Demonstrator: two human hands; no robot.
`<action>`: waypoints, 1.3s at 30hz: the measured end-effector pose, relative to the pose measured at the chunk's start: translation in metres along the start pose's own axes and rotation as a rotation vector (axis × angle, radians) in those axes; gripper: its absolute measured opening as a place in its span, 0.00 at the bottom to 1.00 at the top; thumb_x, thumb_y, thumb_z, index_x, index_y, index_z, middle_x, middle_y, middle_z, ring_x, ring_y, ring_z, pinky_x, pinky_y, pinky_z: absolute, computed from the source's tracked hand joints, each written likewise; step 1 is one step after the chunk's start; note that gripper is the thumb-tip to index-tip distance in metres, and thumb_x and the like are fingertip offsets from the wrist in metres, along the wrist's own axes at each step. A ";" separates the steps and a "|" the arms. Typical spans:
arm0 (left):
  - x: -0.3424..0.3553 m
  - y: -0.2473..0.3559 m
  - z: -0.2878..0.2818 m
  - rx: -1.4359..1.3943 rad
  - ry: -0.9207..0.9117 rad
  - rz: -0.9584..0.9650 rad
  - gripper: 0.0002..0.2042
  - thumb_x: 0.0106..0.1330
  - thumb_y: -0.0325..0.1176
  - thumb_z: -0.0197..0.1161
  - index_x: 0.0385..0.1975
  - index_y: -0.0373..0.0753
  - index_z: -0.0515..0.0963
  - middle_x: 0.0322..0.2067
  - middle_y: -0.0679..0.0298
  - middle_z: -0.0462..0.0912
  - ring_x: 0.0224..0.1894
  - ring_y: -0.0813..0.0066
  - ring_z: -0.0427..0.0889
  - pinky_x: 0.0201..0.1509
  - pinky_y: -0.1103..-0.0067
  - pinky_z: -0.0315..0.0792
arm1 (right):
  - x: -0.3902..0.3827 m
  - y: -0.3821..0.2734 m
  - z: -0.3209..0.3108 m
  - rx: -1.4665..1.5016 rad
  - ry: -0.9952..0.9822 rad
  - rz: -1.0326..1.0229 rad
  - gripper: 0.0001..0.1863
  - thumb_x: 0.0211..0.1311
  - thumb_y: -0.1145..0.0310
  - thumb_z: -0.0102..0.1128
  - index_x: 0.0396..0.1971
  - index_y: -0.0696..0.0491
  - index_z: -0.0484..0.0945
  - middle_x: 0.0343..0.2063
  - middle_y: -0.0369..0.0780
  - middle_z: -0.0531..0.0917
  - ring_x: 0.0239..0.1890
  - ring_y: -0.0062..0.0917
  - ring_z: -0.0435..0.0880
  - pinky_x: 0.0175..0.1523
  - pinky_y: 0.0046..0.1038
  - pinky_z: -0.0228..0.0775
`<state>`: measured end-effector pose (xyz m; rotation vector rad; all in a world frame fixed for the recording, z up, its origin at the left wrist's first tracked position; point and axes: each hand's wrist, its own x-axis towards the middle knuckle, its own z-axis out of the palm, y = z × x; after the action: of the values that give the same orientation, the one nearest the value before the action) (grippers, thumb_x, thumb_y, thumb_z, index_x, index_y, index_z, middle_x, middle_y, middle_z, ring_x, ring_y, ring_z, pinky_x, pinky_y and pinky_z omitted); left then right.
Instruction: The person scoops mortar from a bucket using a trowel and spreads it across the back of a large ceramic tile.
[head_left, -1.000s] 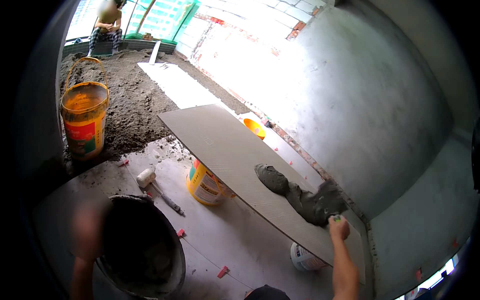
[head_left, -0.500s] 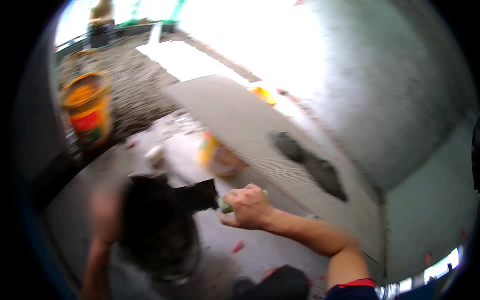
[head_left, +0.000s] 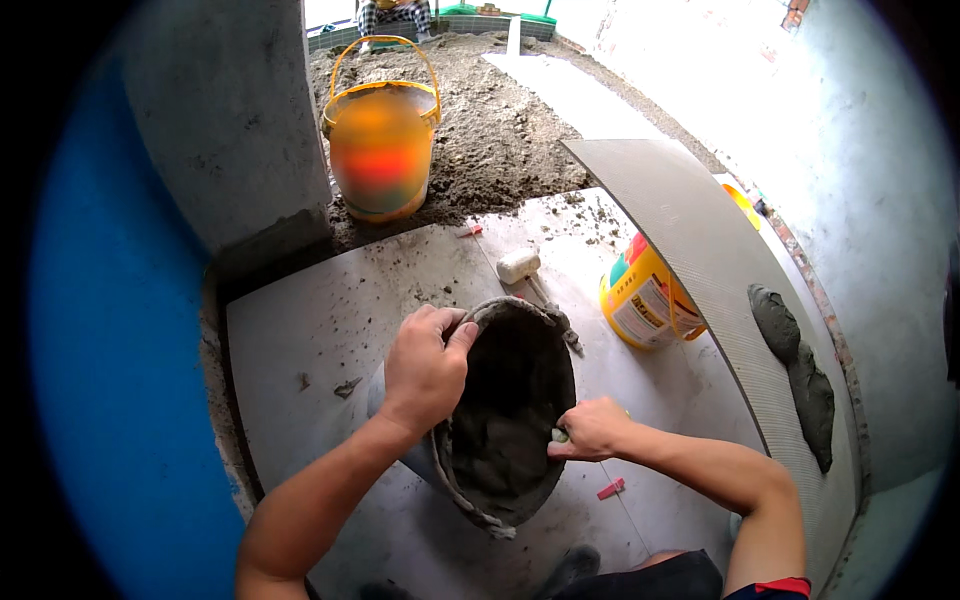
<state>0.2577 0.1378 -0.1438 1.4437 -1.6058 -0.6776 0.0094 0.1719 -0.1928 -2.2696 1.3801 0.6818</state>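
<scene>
Right hand (head_left: 592,428) is now working at the right rim of the black bucket (head_left: 422,460), having left the panel (head_left: 720,260) over the last second. It's closing around a pale-green handle (head_left: 558,435); blade not visible. Left hand (head_left: 425,365) is gripping the opposite rim; bucket is sitting between the hands, seemingly tipping right. Wet mortar (head_left: 500,450) is lying inside; a lumpy strip (head_left: 810,400) is staying on the panel. Reads as work shifting from panel to bucket.
</scene>
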 end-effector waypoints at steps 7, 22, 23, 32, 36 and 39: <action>0.009 0.000 0.003 -0.041 -0.055 -0.038 0.10 0.62 0.31 0.59 0.36 0.31 0.79 0.32 0.55 0.79 0.36 0.66 0.77 0.44 0.77 0.69 | -0.015 0.000 0.021 0.429 -0.064 0.066 0.26 0.48 0.44 0.52 0.27 0.54 0.83 0.21 0.47 0.82 0.30 0.40 0.82 0.40 0.36 0.73; -0.002 0.006 0.001 0.064 -0.027 0.032 0.10 0.62 0.33 0.58 0.36 0.32 0.79 0.33 0.53 0.78 0.38 0.56 0.76 0.43 0.71 0.69 | -0.028 0.010 0.039 0.981 -0.128 0.031 0.21 0.54 0.51 0.57 0.22 0.56 0.81 0.15 0.34 0.76 0.18 0.17 0.73 0.26 0.22 0.66; -0.002 0.004 0.001 0.068 -0.026 0.034 0.10 0.62 0.33 0.58 0.36 0.32 0.79 0.33 0.53 0.78 0.39 0.56 0.76 0.43 0.71 0.68 | -0.028 0.009 0.036 0.984 -0.133 0.040 0.20 0.54 0.51 0.58 0.22 0.56 0.81 0.15 0.34 0.76 0.18 0.17 0.73 0.26 0.22 0.66; 0.012 0.008 0.015 0.119 -0.056 0.299 0.10 0.60 0.34 0.57 0.30 0.34 0.80 0.31 0.51 0.77 0.38 0.53 0.75 0.44 0.64 0.67 | -0.062 0.037 0.021 1.054 0.005 0.078 0.21 0.56 0.52 0.59 0.19 0.57 0.79 0.15 0.35 0.77 0.18 0.18 0.73 0.26 0.22 0.67; 0.009 0.013 0.005 -0.050 0.017 0.068 0.08 0.59 0.30 0.56 0.28 0.30 0.77 0.28 0.50 0.75 0.34 0.53 0.74 0.41 0.68 0.66 | -0.097 0.050 0.002 1.197 0.139 0.066 0.19 0.59 0.55 0.55 0.21 0.57 0.78 0.14 0.35 0.75 0.18 0.17 0.72 0.26 0.21 0.63; 0.012 0.006 0.014 -0.109 -0.026 0.042 0.07 0.60 0.27 0.56 0.29 0.28 0.75 0.29 0.52 0.74 0.34 0.57 0.73 0.40 0.70 0.66 | -0.146 0.068 0.005 1.410 0.293 0.205 0.18 0.59 0.56 0.56 0.22 0.57 0.78 0.16 0.36 0.76 0.19 0.18 0.72 0.26 0.22 0.63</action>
<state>0.2432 0.1251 -0.1425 1.3238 -1.5896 -0.7514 -0.1100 0.2483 -0.1157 -1.0850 1.4664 -0.5276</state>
